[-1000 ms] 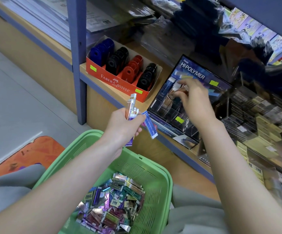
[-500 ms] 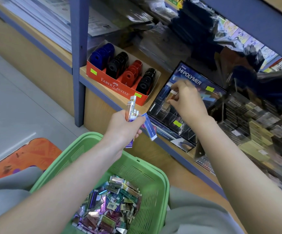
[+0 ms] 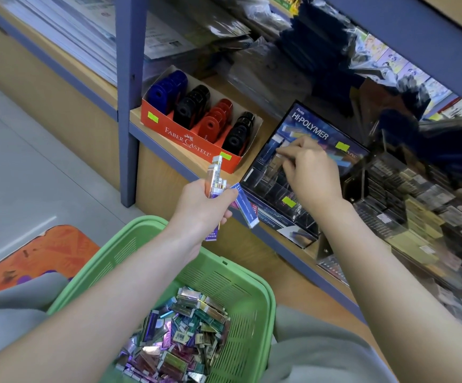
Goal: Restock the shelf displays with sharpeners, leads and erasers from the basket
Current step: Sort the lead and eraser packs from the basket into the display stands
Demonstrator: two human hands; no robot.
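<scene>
The right hand (image 3: 311,175) is reaching over the far-left part of the black display rack (image 3: 315,131), its grip pinching what looks like a slim pack (image 3: 272,150) at the fingertips. The fingers are hiding most of that pack, so its long axis is hard to read, though it seems to be running along the slot from far to near. To do this step well, the pack wants lining up with the slot's dividers before the grip lets go, sliding in flat rather than wedging across two slots. The left hand (image 3: 202,208) is hovering above the far rim of the green basket (image 3: 268,286), its grip clenched round a bunch of packs (image 3: 215,176). Most are standing almost upright, long axes pointing up and away, while one blue pack (image 3: 246,207) is slanting down to the right. Fanned like that, the loose one could slip, so a firmer thumb would help. More packs (image 3: 180,335) are lying heaped in the basket, and the sharpener box (image 3: 191,136) is sitting on the shelf (image 3: 137,115) just left of the rack
</scene>
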